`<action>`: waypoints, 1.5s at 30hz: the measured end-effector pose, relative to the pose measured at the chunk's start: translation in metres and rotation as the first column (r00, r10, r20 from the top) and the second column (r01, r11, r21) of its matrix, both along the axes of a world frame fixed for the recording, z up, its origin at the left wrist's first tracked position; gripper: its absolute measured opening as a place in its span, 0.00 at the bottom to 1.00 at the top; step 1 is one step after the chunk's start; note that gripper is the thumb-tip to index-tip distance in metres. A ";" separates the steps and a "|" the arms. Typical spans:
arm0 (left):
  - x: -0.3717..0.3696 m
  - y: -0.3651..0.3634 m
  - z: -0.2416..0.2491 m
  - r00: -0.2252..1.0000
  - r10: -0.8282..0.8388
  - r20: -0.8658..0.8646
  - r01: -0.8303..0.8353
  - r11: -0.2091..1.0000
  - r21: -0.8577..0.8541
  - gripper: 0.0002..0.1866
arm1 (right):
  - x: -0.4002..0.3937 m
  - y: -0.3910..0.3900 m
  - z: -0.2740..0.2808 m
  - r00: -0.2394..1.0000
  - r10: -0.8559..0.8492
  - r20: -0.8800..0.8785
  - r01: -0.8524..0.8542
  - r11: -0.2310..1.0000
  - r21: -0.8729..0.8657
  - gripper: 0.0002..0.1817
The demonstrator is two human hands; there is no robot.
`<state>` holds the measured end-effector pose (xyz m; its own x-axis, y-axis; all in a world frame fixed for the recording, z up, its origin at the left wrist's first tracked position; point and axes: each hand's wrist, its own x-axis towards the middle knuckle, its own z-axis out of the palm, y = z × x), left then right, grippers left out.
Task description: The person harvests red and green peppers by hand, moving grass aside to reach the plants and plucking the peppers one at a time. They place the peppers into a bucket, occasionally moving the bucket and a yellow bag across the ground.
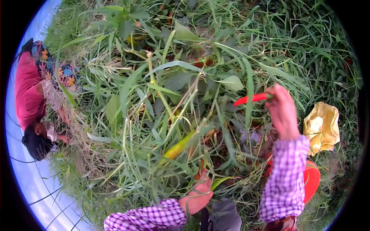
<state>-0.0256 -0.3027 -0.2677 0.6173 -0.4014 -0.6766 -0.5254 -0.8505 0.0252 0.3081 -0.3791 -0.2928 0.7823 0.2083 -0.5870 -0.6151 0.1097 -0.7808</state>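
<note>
A long red chili pepper [249, 99] is pinched by its stem end in my right hand [282, 109], held above the leaves at right. Low in the middle, my left hand [197, 195] reaches into the plants with curled fingers. Leaves partly cover its fingertips, and what they grip cannot be made out; something orange-red shows just above them. A yellow-green pepper [178, 148] hangs among the stems up and left of this hand. Another red pepper [203, 62] shows partly through the foliage higher up.
Beside my right sleeve lies a crumpled yellow bag [322, 129]. A red container [311, 181] is partly hidden behind that forearm. Tall grass and weeds [131, 96] tangle with the pepper plants. Another person [32, 96] in a pink top bends over the plants at far left.
</note>
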 end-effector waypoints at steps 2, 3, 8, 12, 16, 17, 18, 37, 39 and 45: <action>0.017 0.013 0.015 0.996 0.093 0.003 -0.090 0.969 -0.229 0.17 | -0.012 -0.048 0.038 0.942 0.099 0.322 -0.011 0.964 -0.265 0.12; 0.013 0.013 0.009 0.991 0.134 0.027 -0.122 0.958 -0.258 0.17 | -0.020 -0.079 0.060 0.805 0.314 0.503 -0.029 0.868 -0.496 0.12; 0.021 0.007 0.008 0.998 0.058 0.003 -0.056 0.982 -0.178 0.19 | -0.094 -0.238 0.131 0.672 0.354 0.651 0.410 0.554 -0.724 0.09; 0.021 -0.009 0.002 0.967 -0.127 0.220 0.117 0.991 0.058 0.25 | -0.146 -0.295 0.119 0.808 0.575 0.131 0.155 0.007 -0.988 0.13; 0.052 -0.034 0.031 0.993 -0.016 0.117 0.017 1.000 -0.004 0.27 | -0.173 -0.295 0.065 0.971 0.232 0.049 -0.074 0.492 -0.867 0.20; 0.065 -0.040 0.040 0.997 0.031 0.066 -0.027 0.998 -0.060 0.27 | -0.165 -0.276 0.056 0.997 0.069 -0.042 -0.078 0.686 -0.723 0.22; 0.078 -0.045 0.050 0.998 0.032 0.050 -0.026 0.994 -0.109 0.27 | -0.163 -0.266 0.040 0.996 0.077 -0.036 -0.079 0.679 -0.730 0.26; 0.356 -0.050 -0.077 0.992 0.028 0.121 -0.013 0.992 -0.126 0.29 | -0.189 -0.279 -0.036 0.978 0.074 0.197 0.121 0.570 -0.813 0.35; 0.343 -0.055 -0.114 0.951 -0.263 0.163 0.273 0.961 -0.043 0.33 | -0.186 -0.275 -0.031 0.975 0.047 0.216 0.141 0.617 -0.774 0.33; 0.345 -0.036 -0.129 0.977 -0.152 -0.150 0.194 0.925 0.326 0.34 | -0.172 -0.265 -0.017 0.969 0.069 0.238 0.154 0.581 -0.799 0.27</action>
<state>0.3196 -0.3387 -0.3968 0.4650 -0.2304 -0.8548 -0.6762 -0.7157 -0.1749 0.1362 -0.6444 -0.3103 0.9037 -0.3009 -0.3045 -0.4279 -0.6124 -0.6647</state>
